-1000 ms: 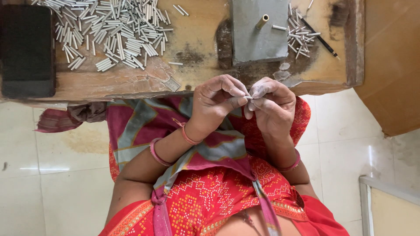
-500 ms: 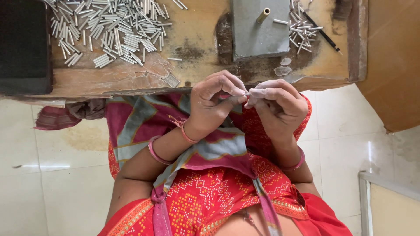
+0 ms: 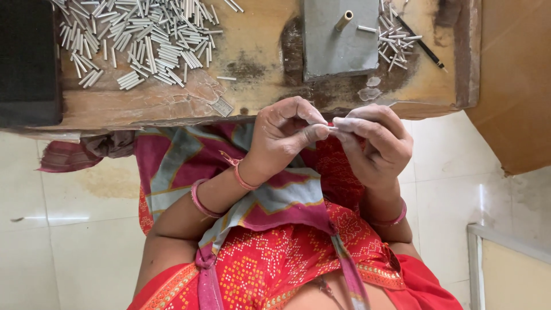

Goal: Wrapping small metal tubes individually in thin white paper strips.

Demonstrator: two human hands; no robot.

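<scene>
Two hands, left hand (image 3: 281, 138) and right hand (image 3: 373, 140), pinching one small tube (image 3: 332, 130), bench (image 3: 258, 57) above

— Any packages, labels, signs or screens here?

— None that I can be sure of. No label, sign or screen shows anywhere.

— What about the dark block (image 3: 26, 60) at the far edge of the surface (image 3: 143, 109)?

— It is a flat black rectangle with rounded corners, cut off by the frame; it may be a box or case, but the view is too partial to tell.
</scene>
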